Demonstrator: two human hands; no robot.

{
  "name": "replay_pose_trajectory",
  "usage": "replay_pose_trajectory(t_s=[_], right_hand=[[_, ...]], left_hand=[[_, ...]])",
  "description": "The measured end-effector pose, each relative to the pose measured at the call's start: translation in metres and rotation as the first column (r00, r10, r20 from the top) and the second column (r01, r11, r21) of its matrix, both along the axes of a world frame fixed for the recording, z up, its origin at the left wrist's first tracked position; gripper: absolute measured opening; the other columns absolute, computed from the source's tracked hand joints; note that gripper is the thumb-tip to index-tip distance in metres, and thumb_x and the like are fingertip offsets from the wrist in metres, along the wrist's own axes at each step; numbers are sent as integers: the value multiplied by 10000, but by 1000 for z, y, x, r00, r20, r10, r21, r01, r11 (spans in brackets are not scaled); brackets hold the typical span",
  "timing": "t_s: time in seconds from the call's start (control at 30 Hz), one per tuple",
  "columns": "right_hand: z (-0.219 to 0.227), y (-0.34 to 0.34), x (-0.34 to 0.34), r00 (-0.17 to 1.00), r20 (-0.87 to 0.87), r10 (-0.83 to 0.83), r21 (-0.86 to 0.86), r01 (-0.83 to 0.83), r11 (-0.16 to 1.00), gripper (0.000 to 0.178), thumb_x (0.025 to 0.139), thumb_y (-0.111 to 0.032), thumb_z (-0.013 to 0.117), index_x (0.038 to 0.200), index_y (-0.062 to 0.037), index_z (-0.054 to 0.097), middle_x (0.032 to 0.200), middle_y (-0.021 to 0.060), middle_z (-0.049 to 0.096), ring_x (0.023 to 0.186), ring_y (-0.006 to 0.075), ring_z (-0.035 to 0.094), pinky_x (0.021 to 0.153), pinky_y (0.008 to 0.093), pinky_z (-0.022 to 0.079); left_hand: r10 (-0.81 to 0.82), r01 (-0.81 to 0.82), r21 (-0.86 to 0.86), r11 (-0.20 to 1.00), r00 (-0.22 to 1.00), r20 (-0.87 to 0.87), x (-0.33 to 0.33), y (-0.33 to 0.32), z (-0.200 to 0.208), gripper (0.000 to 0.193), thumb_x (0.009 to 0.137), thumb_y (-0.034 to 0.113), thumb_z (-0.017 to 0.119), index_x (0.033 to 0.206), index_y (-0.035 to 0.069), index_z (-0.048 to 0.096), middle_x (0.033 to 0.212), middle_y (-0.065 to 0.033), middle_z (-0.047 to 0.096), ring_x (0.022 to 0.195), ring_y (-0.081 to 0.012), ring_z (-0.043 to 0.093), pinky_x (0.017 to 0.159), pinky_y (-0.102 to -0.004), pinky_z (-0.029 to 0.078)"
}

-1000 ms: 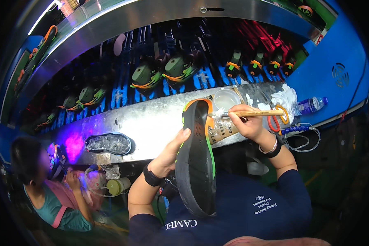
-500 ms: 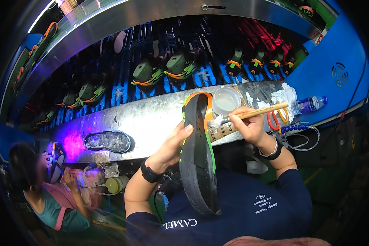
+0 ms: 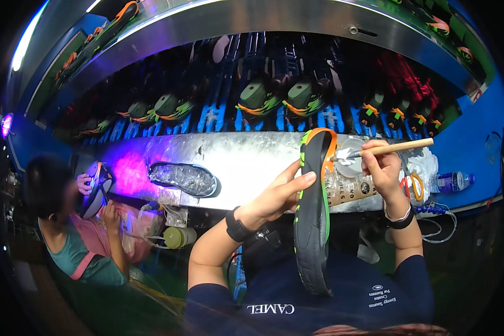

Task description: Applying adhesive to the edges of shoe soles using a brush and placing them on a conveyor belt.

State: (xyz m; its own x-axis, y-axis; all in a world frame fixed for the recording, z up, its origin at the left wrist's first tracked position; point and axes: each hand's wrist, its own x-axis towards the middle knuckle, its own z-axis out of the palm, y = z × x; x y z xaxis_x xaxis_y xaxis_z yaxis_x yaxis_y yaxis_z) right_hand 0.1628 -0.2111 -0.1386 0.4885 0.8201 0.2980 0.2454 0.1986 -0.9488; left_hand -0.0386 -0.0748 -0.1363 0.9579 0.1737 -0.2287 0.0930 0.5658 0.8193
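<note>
My left hand (image 3: 285, 193) grips a black shoe sole (image 3: 312, 241) with green trim and an orange rim at its far end. The sole stands lengthwise, tilted so its side faces me. In my right hand (image 3: 383, 168) is a brush (image 3: 403, 147) with a pale wooden handle, held between thumb and fingers. White paste coats its bristles, which are close to the sole's orange rim; whether they touch it I cannot tell. Behind the bristles sits a translucent round bowl (image 3: 354, 168) on a piece of printed cardboard (image 3: 350, 191).
Another sole (image 3: 182, 179) lies on the metal bench (image 3: 246, 151). Beyond the bench, shoes (image 3: 257, 96) stand on blue racks. At right are orange-handled scissors (image 3: 417, 187), crumpled white tissue (image 3: 428, 162) and a bottle (image 3: 452, 182). A co-worker (image 3: 67, 224) at left holds a shoe part (image 3: 98, 187).
The view has shifted, so the bench scene sits farther right in the picture. The sole has been turned more edge-on, and the brush bristles have moved from the sole's inner side toward its orange rim.
</note>
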Motion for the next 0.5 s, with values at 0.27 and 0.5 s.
replay_pose_trajectory(t_s=[0.27,0.5], right_hand=[[4,18,-3,940,341,16,57,-37,998,150,765,-11,603,901,22,548,768,52,572,627,70,527,545,185,425],[8,20,-3,899,438,17,39,-38,999,143,768,26,572,907,22,541,841,74,556,645,92,532,565,196,425]], left_hand=[[7,-7,36,999,1000,-1,-1,0,-1,726,785,410,549,1289,-5,231,1144,-122,453,1008,-155,499,844,-278,417],[2,-3,53,999,1000,11,-1,4,-4,724,788,392,547,1293,-12,220,1169,-129,435,1034,-161,479,853,-289,411]])
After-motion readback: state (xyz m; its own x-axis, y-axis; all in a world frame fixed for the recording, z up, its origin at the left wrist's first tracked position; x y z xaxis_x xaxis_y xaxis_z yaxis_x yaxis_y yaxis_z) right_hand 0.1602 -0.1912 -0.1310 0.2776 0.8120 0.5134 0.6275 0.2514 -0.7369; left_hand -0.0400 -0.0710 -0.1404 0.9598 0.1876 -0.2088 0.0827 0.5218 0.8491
